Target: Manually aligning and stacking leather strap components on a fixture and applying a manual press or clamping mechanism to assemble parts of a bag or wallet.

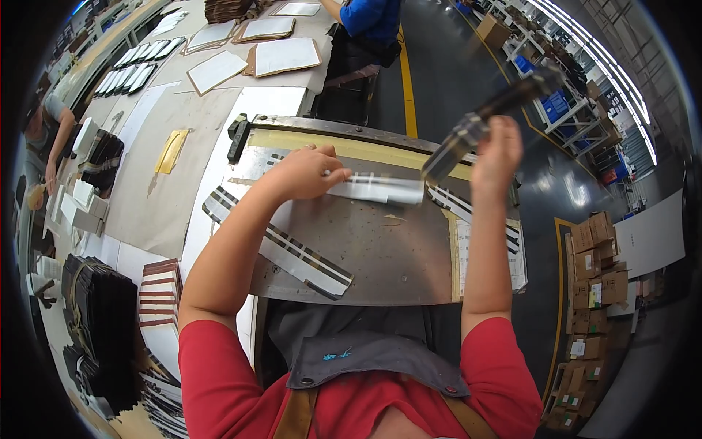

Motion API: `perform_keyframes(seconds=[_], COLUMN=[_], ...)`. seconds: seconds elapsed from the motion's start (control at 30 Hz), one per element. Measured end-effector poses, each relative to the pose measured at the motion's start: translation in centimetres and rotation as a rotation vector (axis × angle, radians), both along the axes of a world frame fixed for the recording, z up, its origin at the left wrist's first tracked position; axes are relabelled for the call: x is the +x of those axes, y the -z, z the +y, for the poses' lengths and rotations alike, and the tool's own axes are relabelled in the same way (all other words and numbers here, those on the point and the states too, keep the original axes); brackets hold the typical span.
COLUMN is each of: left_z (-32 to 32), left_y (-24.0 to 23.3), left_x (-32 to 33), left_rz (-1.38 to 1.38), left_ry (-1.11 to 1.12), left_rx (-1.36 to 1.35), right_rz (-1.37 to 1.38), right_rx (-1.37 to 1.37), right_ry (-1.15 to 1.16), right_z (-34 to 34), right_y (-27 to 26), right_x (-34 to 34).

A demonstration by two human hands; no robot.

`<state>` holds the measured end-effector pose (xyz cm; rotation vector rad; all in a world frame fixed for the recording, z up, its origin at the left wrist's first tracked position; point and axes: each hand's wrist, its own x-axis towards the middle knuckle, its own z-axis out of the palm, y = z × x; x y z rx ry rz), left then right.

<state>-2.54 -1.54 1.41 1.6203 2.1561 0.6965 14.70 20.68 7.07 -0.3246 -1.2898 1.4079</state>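
Observation:
Over the metal work plate (373,252), my left hand (310,173) pinches the left end of a white strip with a plaid edge (378,189), blurred by motion. My right hand (498,151) is raised at the plate's right side, shut on a dark plaid strip (460,140) that is blurred; its far end points up to the right. Another white strip with dark plaid edging (307,260) lies slantwise below my left forearm, which covers part of it. A further striped piece (449,200) lies partly behind my right forearm.
A metal bar (359,130) edges the plate's far side, with a dark block (237,140) at its left end. Stacked dark pieces (101,329) and white sheets (288,56) lie on the left tables. Co-workers are at far left (60,118) and top (373,22). Cartons (595,285) stand right.

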Motion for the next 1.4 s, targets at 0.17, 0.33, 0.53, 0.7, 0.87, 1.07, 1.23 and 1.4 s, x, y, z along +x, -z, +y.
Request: perform_keyframes(seconds=[0.17, 0.33, 0.53, 0.7, 0.87, 1.07, 1.23, 1.4], left_z=[-0.1, 0.9, 0.4, 0.9, 0.9, 1.4, 1.7, 2.9], left_y=[-0.7, -1.2, 1.8, 0.5, 2.9, 1.8, 2.8, 2.8], left_x=[2.7, 3.4, 2.5, 2.7, 2.5, 2.9, 2.6, 3.4], left_rz=[0.216, 0.037, 0.558, 0.491, 0.587, 0.511, 0.507, 0.511], left_ry=[0.078, 0.020, -0.157, -0.225, -0.221, -0.235, -0.204, -0.227], left_rx=[-0.012, -0.059, 0.055, -0.109, 0.047, -0.077, -0.025, -0.019], right_rz=[-0.581, -0.968, -1.147, -1.307, -1.318, -1.221, -1.243, -1.365], right_rx=[0.725, 1.293, 1.260, 1.189, 1.189, 1.210, 1.207, 1.204], right_ry=[0.158, -0.183, -0.281, -0.151, -0.194, -0.176, -0.221, -0.101], right_z=[-1.7, -4.3, -5.1, -4.2, -4.6, -4.6, -3.2, -3.8], right_y=[1.1, 8.8, 8.6, 8.3, 7.7, 8.9, 8.5, 6.7], right_x=[0.2, -2.3, -2.0, -0.6, -1.3, -2.2, -1.6, -1.1])
